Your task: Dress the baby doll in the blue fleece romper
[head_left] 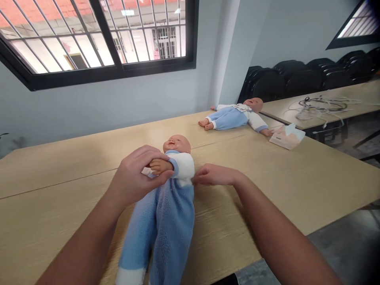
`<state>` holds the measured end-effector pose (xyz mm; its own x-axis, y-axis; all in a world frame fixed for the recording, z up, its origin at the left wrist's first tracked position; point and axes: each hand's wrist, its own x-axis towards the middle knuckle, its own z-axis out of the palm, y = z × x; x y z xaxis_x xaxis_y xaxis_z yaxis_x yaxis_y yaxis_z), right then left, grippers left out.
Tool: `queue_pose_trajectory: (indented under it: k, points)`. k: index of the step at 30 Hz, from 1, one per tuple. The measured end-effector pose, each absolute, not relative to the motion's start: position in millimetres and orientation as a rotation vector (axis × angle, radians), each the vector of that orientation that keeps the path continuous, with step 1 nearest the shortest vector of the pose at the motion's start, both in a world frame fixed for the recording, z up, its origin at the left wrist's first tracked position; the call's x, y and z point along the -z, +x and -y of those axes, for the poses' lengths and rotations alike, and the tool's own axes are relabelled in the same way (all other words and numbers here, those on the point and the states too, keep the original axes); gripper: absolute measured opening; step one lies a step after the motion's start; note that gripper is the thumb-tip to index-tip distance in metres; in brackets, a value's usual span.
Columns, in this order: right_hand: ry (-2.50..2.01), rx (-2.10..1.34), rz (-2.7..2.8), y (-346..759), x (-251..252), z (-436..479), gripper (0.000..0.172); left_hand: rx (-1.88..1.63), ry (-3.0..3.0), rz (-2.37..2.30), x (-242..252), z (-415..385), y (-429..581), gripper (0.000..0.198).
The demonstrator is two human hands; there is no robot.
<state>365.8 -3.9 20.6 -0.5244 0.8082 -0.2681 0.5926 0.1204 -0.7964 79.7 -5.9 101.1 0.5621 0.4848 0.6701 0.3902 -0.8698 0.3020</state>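
Observation:
A baby doll (175,206) in a white top and blue fleece trousers lies face up on the wooden table (231,206), its head away from me. My left hand (136,174) is closed round the doll's hand, holding it over the chest, with the thumb below and the fingers above. At the doll's other side, my right hand (212,175) touches or nearly touches the top near the waist. Its fingers are curled, and their tips are hidden against the doll, so what they hold cannot be made out.
A second doll (231,116) lies at the back right, beside a tissue box (287,136). Coiled cables (323,105) rest on another table behind, near stacked black chairs (303,77). A wall with a barred window (118,35) stands behind the tables.

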Motion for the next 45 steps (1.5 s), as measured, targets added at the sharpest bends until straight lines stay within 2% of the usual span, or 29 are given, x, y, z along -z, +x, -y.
queue_pose_trajectory:
  k: [2, 5, 7, 10, 16, 20, 26, 28, 30, 32, 34, 37, 41, 43, 45]
  points:
    - [-1.134, -1.535, 2.152, 367, -28, 10, 0.033, -1.243, 2.651, -0.794, -101, 4, 80, 0.015]
    - [-0.982, -1.434, 2.036, 355, -25, 16, 0.037, -1.266, 2.645, -0.821, -100, 2, 80, 0.014]
    - [-0.996, -1.354, 2.010, 345, -21, 18, 0.037, -1.267, 2.659, -0.814, -98, 2, 81, 0.015]
    - [-1.041, -1.325, 2.058, 343, -22, 19, 0.027, -1.249, 2.682, -0.781, -97, 1, 82, 0.016]
    - [-1.179, -1.335, 2.010, 366, -29, 10, 0.026, -1.223, 2.692, -0.737, -96, 2, 84, 0.017]
    - [-1.238, -1.259, 2.059, 362, -15, 2, 0.016, -1.153, 2.679, -0.701, -88, 6, 91, 0.020]
    - [-1.363, -1.485, 1.708, 367, -16, 3, 0.040, -0.870, 2.834, -0.711, -66, 25, 114, 0.024]
    - [-1.341, -1.589, 1.556, 370, -17, 4, 0.056, -0.613, 2.905, -0.685, -59, 38, 124, 0.033]
    - [-1.341, -1.621, 1.477, 369, -15, 5, 0.069, -0.371, 2.898, -0.658, -53, 52, 134, 0.049]
    - [-1.326, -1.538, 1.513, 365, -13, 5, 0.064, -0.241, 2.843, -0.625, -49, 63, 142, 0.066]
    - [-1.262, -1.439, 1.600, 361, -13, 5, 0.060, -0.209, 2.792, -0.571, -48, 70, 143, 0.074]
    - [-1.204, -1.430, 1.682, 361, -14, 3, 0.060, -0.296, 2.734, -0.477, -55, 72, 126, 0.058]
    - [-1.338, -1.355, 1.738, 371, -12, -4, 0.049, -0.446, 2.664, -0.455, -55, 75, 70, 0.031]
    - [-1.485, -1.233, 1.721, 374, -8, -9, 0.046, -0.619, 2.640, -0.522, -43, 83, 40, 0.030]
    - [-1.607, -1.112, 1.692, 374, -3, -14, 0.043, -0.633, 2.640, -0.578, -24, 95, 20, 0.041]
